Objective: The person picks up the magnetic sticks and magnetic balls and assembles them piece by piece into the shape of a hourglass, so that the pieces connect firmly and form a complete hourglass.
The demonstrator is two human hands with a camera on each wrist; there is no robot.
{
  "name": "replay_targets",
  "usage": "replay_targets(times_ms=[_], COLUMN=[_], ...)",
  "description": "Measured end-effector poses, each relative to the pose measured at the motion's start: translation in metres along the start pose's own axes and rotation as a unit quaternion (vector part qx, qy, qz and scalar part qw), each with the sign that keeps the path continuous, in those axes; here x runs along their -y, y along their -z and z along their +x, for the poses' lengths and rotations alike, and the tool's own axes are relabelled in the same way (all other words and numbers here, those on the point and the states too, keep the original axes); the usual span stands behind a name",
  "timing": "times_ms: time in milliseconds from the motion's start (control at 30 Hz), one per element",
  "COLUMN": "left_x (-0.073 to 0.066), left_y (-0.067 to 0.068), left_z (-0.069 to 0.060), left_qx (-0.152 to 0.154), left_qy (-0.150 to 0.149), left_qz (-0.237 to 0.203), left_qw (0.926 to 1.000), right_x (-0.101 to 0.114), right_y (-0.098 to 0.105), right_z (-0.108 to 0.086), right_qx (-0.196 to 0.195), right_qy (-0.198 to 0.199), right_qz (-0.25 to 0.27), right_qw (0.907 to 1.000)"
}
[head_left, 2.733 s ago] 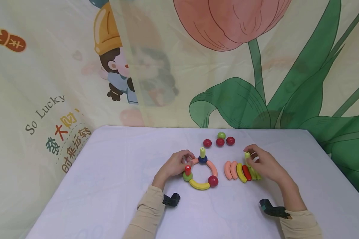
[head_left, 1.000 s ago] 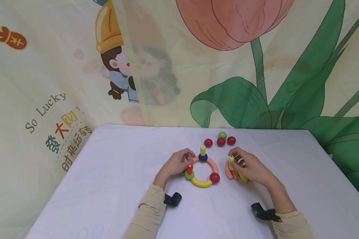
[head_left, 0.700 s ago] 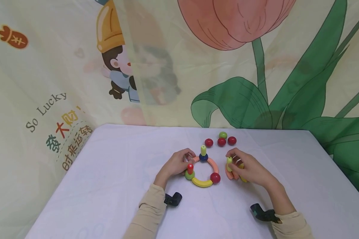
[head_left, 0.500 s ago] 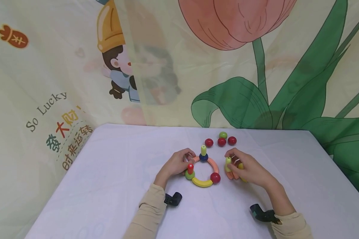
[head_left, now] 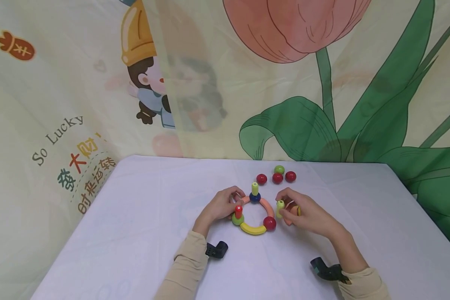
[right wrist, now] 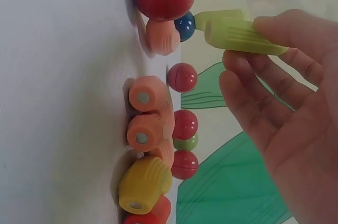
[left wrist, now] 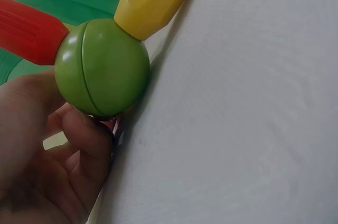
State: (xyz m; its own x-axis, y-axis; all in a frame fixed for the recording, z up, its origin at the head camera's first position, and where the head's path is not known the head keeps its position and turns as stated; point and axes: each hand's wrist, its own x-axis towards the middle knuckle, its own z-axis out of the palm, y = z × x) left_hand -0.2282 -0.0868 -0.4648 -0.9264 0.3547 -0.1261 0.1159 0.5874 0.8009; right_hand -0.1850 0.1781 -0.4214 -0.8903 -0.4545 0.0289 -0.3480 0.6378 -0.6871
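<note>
Left hand [head_left: 222,204] on toy ring [head_left: 253,230], right hand [head_left: 308,211] with green rod [head_left: 280,209]

Wearing a beige left sleeve [head_left: 187,260] and a matching right sleeve [head_left: 365,285], wrinkling in soft folds and ending partway along the forearms [head_left: 201,227]. Carrying a stubby black device [head_left: 218,250] on the left and a bent black device [head_left: 327,271] on the right. Leaving the fingers [left wrist: 87,134] bare.

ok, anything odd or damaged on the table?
Nothing on the table looks spilled or damaged. Only the red ball in the ring stands out: no upright stick, while its green ball and blue ball each carry one. The right hand pinches a light green stick nearby, so probably just unfinished.
</note>
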Motion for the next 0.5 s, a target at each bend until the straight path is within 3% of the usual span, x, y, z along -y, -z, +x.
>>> replay_targets(times_ms=[500], left_x=[0.0004], left_y=[-0.0005], left_z=[-0.0008], left_qx=[-0.003], left_qy=[0.004], left_qz=[-0.002], left_qw=[1.0000], right_x=[0.0090], right_y=[-0.0046], right_z=[-0.0003], right_qx=[0.003], right_qy=[0.044], right_qz=[0.008], right_qw=[0.9990])
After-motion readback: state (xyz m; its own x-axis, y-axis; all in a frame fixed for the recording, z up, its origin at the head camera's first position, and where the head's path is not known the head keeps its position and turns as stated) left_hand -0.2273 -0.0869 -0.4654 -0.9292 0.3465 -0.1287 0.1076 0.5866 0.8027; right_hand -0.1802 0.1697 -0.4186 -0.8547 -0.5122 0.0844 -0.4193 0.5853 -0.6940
